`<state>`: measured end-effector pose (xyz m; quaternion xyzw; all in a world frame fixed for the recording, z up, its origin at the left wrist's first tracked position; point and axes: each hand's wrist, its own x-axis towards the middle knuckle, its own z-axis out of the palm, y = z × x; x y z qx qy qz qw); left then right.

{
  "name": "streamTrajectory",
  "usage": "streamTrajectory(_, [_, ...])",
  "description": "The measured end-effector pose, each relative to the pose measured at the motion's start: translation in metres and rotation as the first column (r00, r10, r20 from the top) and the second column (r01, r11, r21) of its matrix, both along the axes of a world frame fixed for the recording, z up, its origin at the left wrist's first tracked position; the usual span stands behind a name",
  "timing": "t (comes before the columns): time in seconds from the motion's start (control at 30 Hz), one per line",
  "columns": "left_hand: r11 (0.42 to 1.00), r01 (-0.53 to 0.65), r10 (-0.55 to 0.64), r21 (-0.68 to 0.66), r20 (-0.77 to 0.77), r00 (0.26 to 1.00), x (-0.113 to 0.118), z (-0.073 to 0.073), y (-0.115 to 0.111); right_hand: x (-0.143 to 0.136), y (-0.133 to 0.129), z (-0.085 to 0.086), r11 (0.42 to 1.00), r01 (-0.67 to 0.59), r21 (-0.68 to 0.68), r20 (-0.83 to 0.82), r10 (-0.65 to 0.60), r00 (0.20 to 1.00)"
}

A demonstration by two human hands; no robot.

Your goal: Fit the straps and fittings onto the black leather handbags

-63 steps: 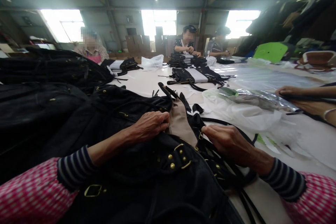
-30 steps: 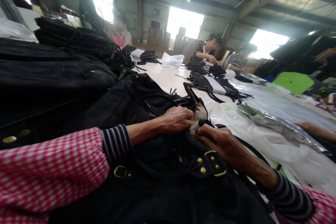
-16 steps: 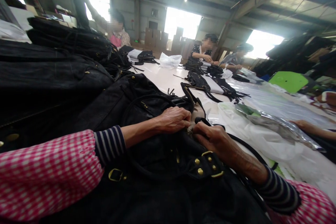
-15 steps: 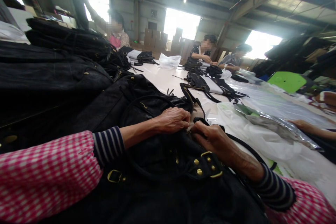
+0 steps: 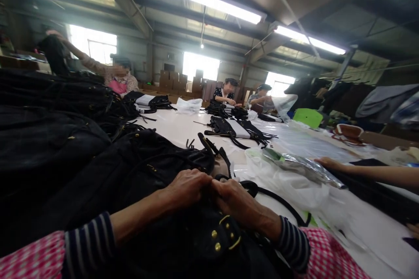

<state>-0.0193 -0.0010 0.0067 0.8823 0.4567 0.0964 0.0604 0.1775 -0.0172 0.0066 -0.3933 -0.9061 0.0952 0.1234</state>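
Scooted closer together, our left hand (image 5: 190, 185) and right hand (image 5: 237, 205) pinch the soft black bag (image 5: 166, 244) near beige lining (image 5: 220, 168), round gold-tone studs (image 5: 218, 246) below.

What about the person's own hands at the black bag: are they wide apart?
No, the left hand and right hand are close together at the black bag, fingers nearly meeting.
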Motion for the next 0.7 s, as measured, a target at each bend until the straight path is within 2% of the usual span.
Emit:
streamTrajectory(0.13, [1.000, 0.013, -0.013, 0.001, -0.015, 1.000, 0.004, -0.001, -0.001, 0.000, -0.001, -0.003, 0.999, 0.001, -0.045, -0.042, -0.003, 0.999])
streamTrajectory(0.27, [1.000, 0.003, -0.003, 0.014, -0.049, 0.999, 0.006, 0.002, -0.003, 0.000, -0.001, -0.003, 0.999, -0.009, -0.033, -0.056, 0.007, 0.998])
streamTrajectory(0.43, [0.998, 0.066, -0.064, 0.017, -0.098, 0.993, 0.005, 0.005, -0.003, -0.002, -0.002, -0.002, 1.000, 0.021, -0.012, 0.005, -0.021, 1.000])
streamTrajectory(0.7, [0.988, 0.137, -0.129, 0.069, -0.106, 0.986, 0.003, -0.005, 0.003, -0.004, 0.002, -0.011, 0.995, 0.063, 0.074, 0.108, -0.071, 0.992])
